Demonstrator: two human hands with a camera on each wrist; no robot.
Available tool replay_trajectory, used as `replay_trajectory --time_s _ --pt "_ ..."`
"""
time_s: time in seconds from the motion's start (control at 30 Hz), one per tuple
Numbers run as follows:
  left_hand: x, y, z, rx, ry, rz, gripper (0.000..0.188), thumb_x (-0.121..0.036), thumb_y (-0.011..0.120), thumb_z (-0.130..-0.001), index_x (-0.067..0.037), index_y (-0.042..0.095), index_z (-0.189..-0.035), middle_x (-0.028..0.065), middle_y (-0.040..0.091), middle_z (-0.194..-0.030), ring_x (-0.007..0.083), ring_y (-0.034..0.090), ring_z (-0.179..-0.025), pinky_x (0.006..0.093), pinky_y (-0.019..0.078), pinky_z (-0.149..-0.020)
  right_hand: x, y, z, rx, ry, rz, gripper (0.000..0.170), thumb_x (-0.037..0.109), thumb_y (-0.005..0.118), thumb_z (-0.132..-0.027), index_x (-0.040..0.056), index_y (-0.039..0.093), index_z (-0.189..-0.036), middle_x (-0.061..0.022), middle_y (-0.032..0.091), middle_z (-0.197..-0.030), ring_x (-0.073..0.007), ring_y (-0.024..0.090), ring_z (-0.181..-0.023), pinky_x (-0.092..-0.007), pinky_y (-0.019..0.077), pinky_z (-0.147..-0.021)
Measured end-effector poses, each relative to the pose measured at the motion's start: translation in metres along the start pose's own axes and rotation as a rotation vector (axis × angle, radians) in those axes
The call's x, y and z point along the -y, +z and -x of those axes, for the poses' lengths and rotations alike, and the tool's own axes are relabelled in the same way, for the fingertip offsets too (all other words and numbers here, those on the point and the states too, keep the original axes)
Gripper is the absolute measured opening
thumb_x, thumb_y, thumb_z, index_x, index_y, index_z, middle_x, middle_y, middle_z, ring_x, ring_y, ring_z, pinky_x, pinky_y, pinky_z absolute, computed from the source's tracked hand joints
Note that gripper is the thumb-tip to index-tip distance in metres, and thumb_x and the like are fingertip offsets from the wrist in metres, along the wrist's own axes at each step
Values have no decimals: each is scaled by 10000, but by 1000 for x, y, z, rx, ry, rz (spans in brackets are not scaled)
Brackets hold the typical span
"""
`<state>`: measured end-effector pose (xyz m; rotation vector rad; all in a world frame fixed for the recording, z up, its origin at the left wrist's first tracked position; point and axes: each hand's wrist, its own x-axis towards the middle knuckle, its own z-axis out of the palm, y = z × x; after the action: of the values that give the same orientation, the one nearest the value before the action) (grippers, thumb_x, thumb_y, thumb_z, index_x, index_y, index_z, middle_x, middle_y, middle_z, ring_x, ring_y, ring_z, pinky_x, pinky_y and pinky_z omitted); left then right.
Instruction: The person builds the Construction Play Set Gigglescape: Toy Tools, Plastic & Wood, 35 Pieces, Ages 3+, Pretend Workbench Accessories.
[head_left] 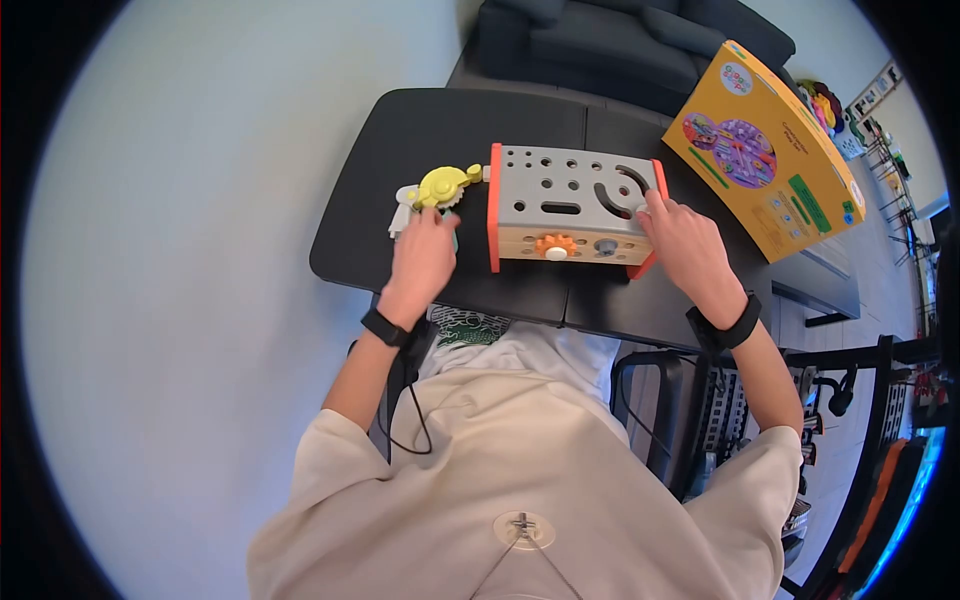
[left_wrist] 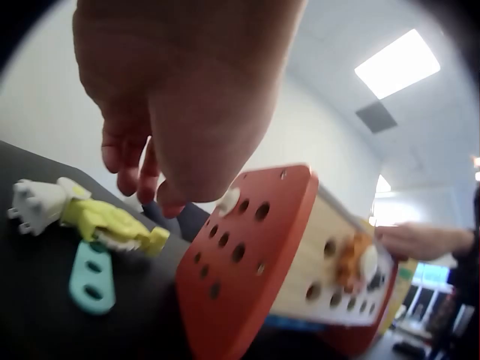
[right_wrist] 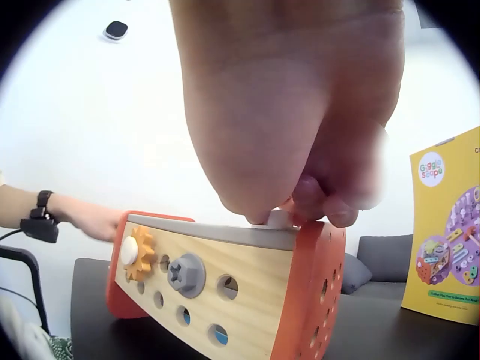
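Note:
A toy workbench box with a grey top (head_left: pixel 535 185), pale wooden side (right_wrist: pixel 247 289) and red end panels (left_wrist: pixel 247 247) stands on the black table. An orange gear (head_left: pixel 556 243) and a grey hex bolt (right_wrist: pixel 186 275) are on its side. My right hand (head_left: pixel 685 245) pinches a small white piece (right_wrist: pixel 279 219) at the top's right end, beside the curved slot. My left hand (head_left: pixel 424 255) hangs with loosely bent fingers left of the box, holding nothing visible. Near it lie a yellow piece (left_wrist: pixel 109 221), a white piece (left_wrist: pixel 41 204) and a teal strip with holes (left_wrist: pixel 92 281).
A yellow packaging box (head_left: pixel 765 150) stands at the table's right. Behind the table is a dark sofa (head_left: pixel 620 50). A black chair (head_left: pixel 650 400) is near the table's front edge, and a cable hangs below my left wrist.

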<state>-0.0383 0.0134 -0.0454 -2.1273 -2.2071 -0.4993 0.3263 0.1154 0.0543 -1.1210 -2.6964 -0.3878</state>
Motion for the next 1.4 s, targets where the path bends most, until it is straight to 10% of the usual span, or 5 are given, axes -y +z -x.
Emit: replay_trajectory --time_s 0.5,0.73,1.1,1.4 --pt "11 30 36 -88 -95 162 287 -78 793 -905 -32 605 -1116 143 698 -1250 379 677 -1048 439 579 -882 3 -19 -3 62 69 -24 238 258 612 -1057 25 565 -1068 -134 693 -795 -330 720 -759 -440 568 -625" --pt "25 -7 11 -66 -415 836 359 -68 753 -912 -40 557 -1212 113 747 -1133 174 710 -1007 341 576 -892 12 -24 -5 -113 59 -80 225 214 696 -1000 28 609 -1092 -121 674 -978 -300 698 -917 -414 581 -745" --pt "-36 -72 -29 111 141 962 418 -28 674 -988 -51 537 -1382 78 688 -1319 205 640 -1232 381 509 -1073 63 -19 -32 -109 -185 -363 443 219 719 -996 42 584 -1379 -108 640 -1069 -293 633 -1014 -434 495 -881" --pt "-27 -68 -46 120 278 632 463 29 593 -993 -94 574 -1439 110 620 -1458 261 581 -1359 392 482 -1139 71 2 -45 -61 -179 -418 323 230 747 -978 48 630 -1217 -107 642 -1026 -296 647 -963 -431 520 -831"
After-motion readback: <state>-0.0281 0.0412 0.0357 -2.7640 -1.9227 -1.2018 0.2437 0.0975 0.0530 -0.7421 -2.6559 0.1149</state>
